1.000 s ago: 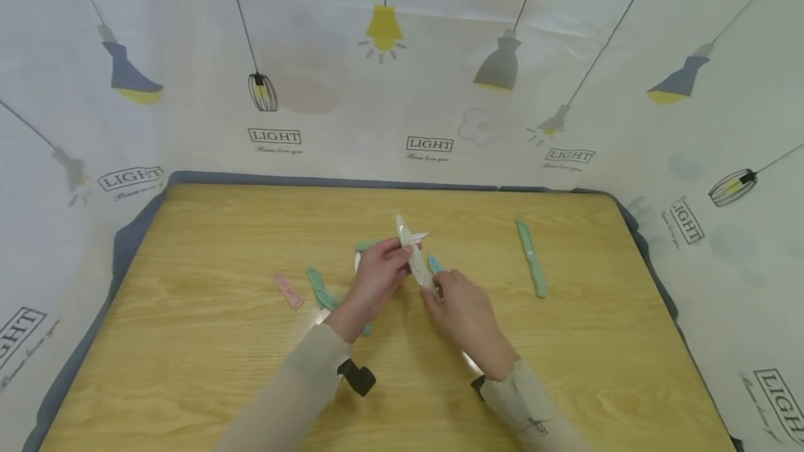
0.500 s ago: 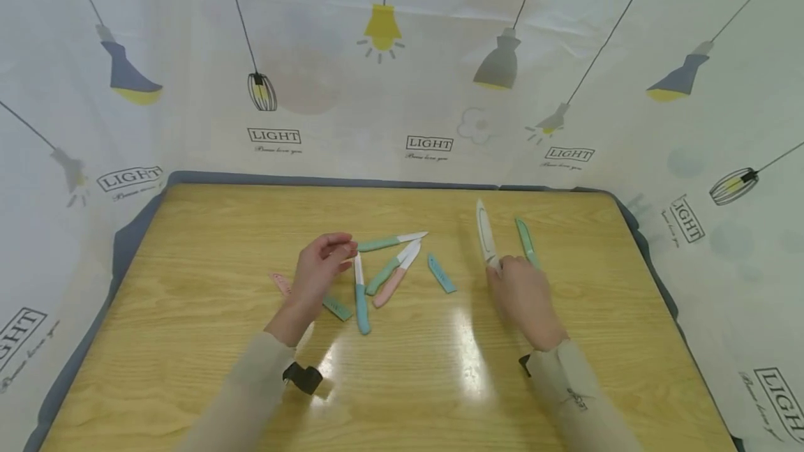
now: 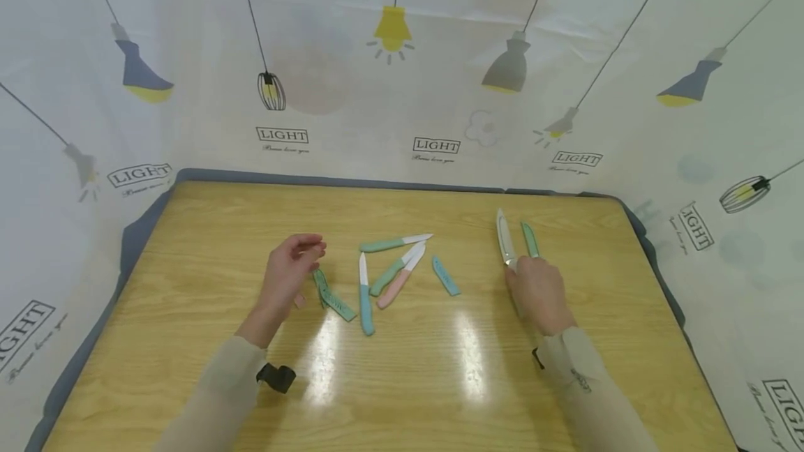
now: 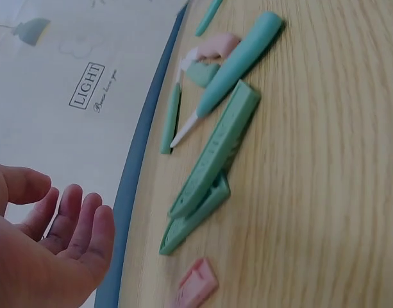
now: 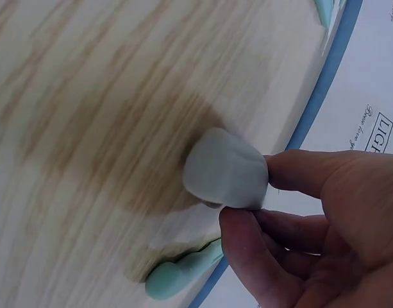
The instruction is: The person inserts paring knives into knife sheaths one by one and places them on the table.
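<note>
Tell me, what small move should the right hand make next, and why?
Probably lower the sheathed white knife onto the table and let go: the right hand pinches its handle beside the green sheathed knife, while the left hand hovers empty.

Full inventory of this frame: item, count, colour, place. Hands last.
Wooden table: one, light oak grain, ringed by a blue-grey mat.
Printed lamp backdrop: white sheet, behind and beside the table.
Ceramic knives with white blades: four bare at table centre; handles green, green, pink, blue.
Blade sheaths: two green and one pink near the left hand; one blue right of centre.
Sheathed white knife: one, in the right grip.
Sheathed green knife: one, lying beside it.
Left hand: empty, fingers loosely curled above the table.
Right hand: pinches the white knife's handle.
</note>
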Available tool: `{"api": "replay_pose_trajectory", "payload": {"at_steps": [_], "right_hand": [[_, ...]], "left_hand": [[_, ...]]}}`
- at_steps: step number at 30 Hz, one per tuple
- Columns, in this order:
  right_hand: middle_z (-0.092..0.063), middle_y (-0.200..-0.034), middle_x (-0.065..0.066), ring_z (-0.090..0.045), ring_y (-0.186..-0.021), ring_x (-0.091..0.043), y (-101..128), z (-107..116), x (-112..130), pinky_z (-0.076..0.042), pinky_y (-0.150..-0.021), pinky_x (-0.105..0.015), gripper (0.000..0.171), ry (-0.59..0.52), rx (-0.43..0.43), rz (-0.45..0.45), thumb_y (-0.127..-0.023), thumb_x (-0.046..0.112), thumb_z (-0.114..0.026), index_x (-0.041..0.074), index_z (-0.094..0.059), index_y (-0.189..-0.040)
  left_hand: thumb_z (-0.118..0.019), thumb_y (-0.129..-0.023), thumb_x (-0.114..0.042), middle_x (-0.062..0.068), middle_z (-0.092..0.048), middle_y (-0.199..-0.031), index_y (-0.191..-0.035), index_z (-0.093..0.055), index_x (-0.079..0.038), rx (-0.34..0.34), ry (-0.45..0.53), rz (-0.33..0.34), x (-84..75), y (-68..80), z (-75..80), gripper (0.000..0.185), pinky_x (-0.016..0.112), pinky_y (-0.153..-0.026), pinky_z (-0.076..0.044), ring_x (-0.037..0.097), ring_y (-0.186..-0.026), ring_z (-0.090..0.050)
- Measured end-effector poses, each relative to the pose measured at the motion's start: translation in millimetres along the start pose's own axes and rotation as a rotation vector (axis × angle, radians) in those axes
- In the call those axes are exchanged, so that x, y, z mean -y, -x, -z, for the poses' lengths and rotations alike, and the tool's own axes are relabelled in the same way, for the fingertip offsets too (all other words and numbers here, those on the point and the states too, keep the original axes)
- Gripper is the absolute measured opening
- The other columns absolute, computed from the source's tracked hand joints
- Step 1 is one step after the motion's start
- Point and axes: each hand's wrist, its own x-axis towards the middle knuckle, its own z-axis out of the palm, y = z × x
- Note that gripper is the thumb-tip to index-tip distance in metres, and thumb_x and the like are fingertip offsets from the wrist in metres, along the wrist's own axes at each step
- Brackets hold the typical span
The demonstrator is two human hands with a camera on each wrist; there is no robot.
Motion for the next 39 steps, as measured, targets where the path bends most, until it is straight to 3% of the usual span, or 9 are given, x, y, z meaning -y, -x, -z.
{"api": "replay_pose_trajectory", "payload": {"at_steps": [4, 7, 10, 14, 17, 22, 28, 32, 39], "right_hand": [[-0.052, -0.060, -0.008, -0.049, -0.050, -0.020, -3, 0, -1, -0.041, -0.041, -0.031, 0.039, 0.011, 0.013, -0.009, -0.106, 0.021, -0.058, 0.003, -0.056, -0.071], [-0.053, -0.061, -0.009, -0.050, -0.051, -0.022, -4, -1, -2, -0.041, -0.041, -0.032, 0.040, 0.019, 0.010, -0.013, -0.106, 0.021, -0.058, 0.003, -0.056, -0.070], [-0.053, -0.061, -0.009, -0.050, -0.052, -0.023, -6, -1, -3, -0.041, -0.041, -0.032, 0.041, 0.026, 0.015, -0.021, -0.106, 0.022, -0.057, 0.003, -0.055, -0.070], [-0.053, -0.062, -0.010, -0.050, -0.052, -0.023, -6, -1, -4, -0.042, -0.041, -0.032, 0.042, 0.027, 0.023, -0.033, -0.106, 0.023, -0.057, 0.004, -0.054, -0.069], [-0.053, -0.062, -0.010, -0.050, -0.052, -0.023, -7, -1, -5, -0.042, -0.041, -0.032, 0.043, 0.026, 0.022, -0.036, -0.106, 0.024, -0.057, 0.004, -0.054, -0.068], [-0.052, -0.062, -0.010, -0.051, -0.051, -0.023, -6, -1, -2, -0.042, -0.040, -0.031, 0.044, 0.029, 0.010, -0.040, -0.106, 0.026, -0.057, 0.005, -0.052, -0.068], [-0.053, -0.071, -0.014, -0.051, -0.054, -0.025, 3, 2, 3, -0.042, -0.039, -0.032, 0.038, -0.005, -0.057, -0.037, -0.106, 0.026, -0.055, -0.003, -0.055, -0.081], [-0.058, -0.082, -0.021, -0.053, -0.057, -0.026, 9, 4, 8, -0.044, -0.040, -0.033, 0.039, -0.022, -0.108, -0.016, -0.105, 0.026, -0.054, -0.012, -0.062, -0.101], [-0.065, -0.104, -0.029, -0.057, -0.064, -0.027, 16, 7, 18, -0.048, -0.043, -0.035, 0.044, -0.066, -0.108, -0.015, -0.104, 0.027, -0.051, -0.011, -0.065, -0.121]], "left_hand": [[-0.054, -0.106, -0.010, 0.026, -0.060, -0.136, -0.138, -0.054, 0.007, -0.009, -0.092, -0.011, 1.0, 1.5, 9.5, 0.036, 0.029, -0.083, -0.061, 0.036, -0.124, -0.058], [-0.055, -0.107, -0.017, 0.024, -0.059, -0.136, -0.139, -0.054, 0.005, 0.010, -0.176, -0.011, 2.2, 4.4, 16.7, 0.039, 0.032, -0.059, -0.063, 0.036, -0.124, -0.056], [-0.054, -0.108, -0.020, 0.023, -0.058, -0.137, -0.140, -0.054, 0.004, 0.032, -0.260, -0.017, 3.5, 7.0, 22.4, 0.040, 0.043, -0.075, -0.065, 0.037, -0.126, -0.056], [-0.055, -0.107, -0.018, 0.021, -0.061, -0.134, -0.138, -0.056, 0.003, 0.039, -0.359, -0.038, 6.6, 7.1, 26.4, 0.038, 0.052, -0.107, -0.050, 0.037, -0.126, -0.057], [-0.056, -0.106, -0.018, 0.020, -0.062, -0.131, -0.137, -0.058, 0.002, 0.043, -0.399, -0.045, 8.7, 6.5, 28.5, 0.036, 0.054, -0.108, -0.049, 0.037, -0.125, -0.058], [-0.056, -0.106, -0.017, 0.020, -0.063, -0.130, -0.136, -0.058, 0.002, 0.073, -0.429, -0.053, 10.1, 6.3, 30.2, 0.036, 0.050, -0.097, -0.056, 0.038, -0.104, -0.068], [-0.054, -0.106, -0.014, 0.026, -0.059, -0.133, -0.138, -0.055, 0.004, 0.150, -0.406, -0.047, 10.6, 6.1, 29.9, 0.037, 0.042, -0.058, -0.063, 0.036, -0.061, -0.068], [-0.055, -0.105, -0.013, 0.027, -0.056, -0.137, -0.139, -0.056, 0.002, 0.190, -0.498, -0.063, 10.6, 7.3, 28.6, 0.037, 0.041, -0.060, -0.063, 0.034, -0.073, -0.070], [-0.066, -0.101, -0.017, 0.020, -0.062, -0.136, -0.135, -0.064, -0.003, 0.263, -0.660, -0.140, 12.8, 10.2, 21.4, 0.037, 0.058, -0.103, -0.052, 0.041, -0.125, -0.058]]}}
